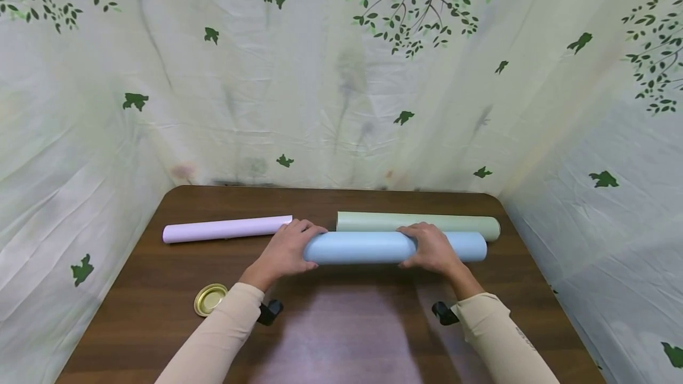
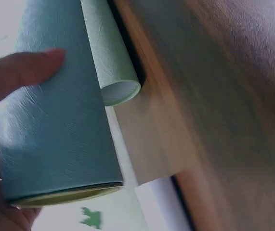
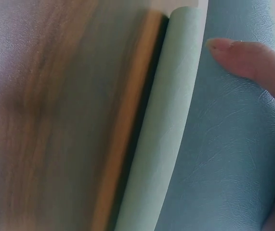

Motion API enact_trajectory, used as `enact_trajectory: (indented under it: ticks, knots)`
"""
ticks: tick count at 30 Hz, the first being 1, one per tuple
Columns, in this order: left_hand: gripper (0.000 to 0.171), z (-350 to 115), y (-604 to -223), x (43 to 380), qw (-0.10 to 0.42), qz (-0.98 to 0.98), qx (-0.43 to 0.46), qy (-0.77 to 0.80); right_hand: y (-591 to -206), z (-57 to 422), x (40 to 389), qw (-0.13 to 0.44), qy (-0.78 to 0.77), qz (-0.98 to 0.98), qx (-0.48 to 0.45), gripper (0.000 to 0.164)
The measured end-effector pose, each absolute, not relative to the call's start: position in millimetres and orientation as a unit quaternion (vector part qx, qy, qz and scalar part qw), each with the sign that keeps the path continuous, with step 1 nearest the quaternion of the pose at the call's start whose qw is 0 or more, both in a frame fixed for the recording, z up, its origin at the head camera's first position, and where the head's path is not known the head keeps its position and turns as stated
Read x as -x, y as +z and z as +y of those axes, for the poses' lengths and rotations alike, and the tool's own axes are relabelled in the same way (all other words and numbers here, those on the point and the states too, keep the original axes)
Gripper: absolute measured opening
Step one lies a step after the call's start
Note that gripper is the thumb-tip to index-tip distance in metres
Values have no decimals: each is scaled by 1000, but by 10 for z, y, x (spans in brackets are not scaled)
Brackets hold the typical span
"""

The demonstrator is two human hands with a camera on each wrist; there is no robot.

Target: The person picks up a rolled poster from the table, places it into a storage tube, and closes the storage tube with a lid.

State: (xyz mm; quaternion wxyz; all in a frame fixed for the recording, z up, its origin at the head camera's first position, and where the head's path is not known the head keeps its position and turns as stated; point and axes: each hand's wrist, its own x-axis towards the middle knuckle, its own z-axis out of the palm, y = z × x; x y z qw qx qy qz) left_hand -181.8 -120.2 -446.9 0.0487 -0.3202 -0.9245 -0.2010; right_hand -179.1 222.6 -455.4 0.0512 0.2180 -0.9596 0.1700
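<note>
I have the blue roll (image 1: 363, 248) across the lower middle of the head view, lying nearly level and reaching right of centre; how far its underside is from the table I cannot tell. My left hand (image 1: 290, 248) grips its left end, and my right hand (image 1: 431, 249) grips it farther right, with the roll's right end sticking out past my fingers. On both hands the thumb lies along the lower side and the fingers curve over the top. In my left wrist view the roll's end is hollow, its inside yellowish. Just above it in the head view lies the green roll (image 1: 373, 221), partly hidden by the blue one; its open end looks white inside in the left wrist view. To the left, the thin purple roll (image 1: 226, 230) slants slightly, its right end next to my left hand. A round gold lid (image 1: 210, 299) sits at lower left, beside my cream left sleeve (image 1: 219, 336). All this is at the brown wooden table (image 1: 133, 289), and pale cloth (image 1: 320, 88) printed with green leaves and branches fills the upper frame and both sides.
</note>
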Motion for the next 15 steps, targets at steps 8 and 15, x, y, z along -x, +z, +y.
enact_trajectory:
  ticks: [8, 15]
  knots:
    - [65, -1282, -4570, 1838, 49, -908, 332, -252, -4646, 2203, 1758, 68, 179, -952, -239, 77]
    - [66, -1321, -4655, 1847, 51, -909, 335, -242, -4778, 2162, 1731, 81, 188, -949, -241, 75]
